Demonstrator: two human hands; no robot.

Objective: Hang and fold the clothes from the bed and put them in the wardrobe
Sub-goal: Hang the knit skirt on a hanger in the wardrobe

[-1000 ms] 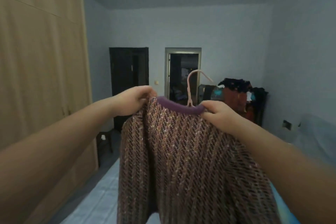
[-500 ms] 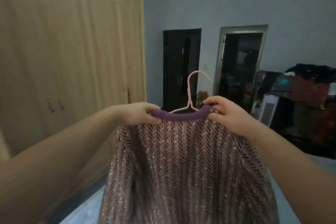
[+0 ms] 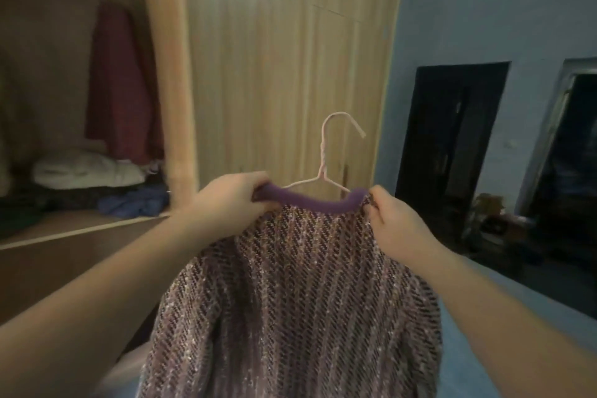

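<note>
Mostly the hanger [image 3: 322,157] hides inside the sweater [image 3: 307,300]; hem cut off below.

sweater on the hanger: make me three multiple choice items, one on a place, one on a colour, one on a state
1. Where does the open wardrobe compartment lie from the sweater?
A. to its left
B. to its right
C. directly below it

2. The sweater's collar is:
A. white
B. green
C. purple

3. The hook of the hanger is:
A. over a rail
B. hooked on nothing
C. caught on a door handle

Key:
1 A, the compartment with the dark red garment fills the left of the view.
2 C, a plain purple band tops the knit.
3 B, the hook stands free in front of the closed doors.
</note>
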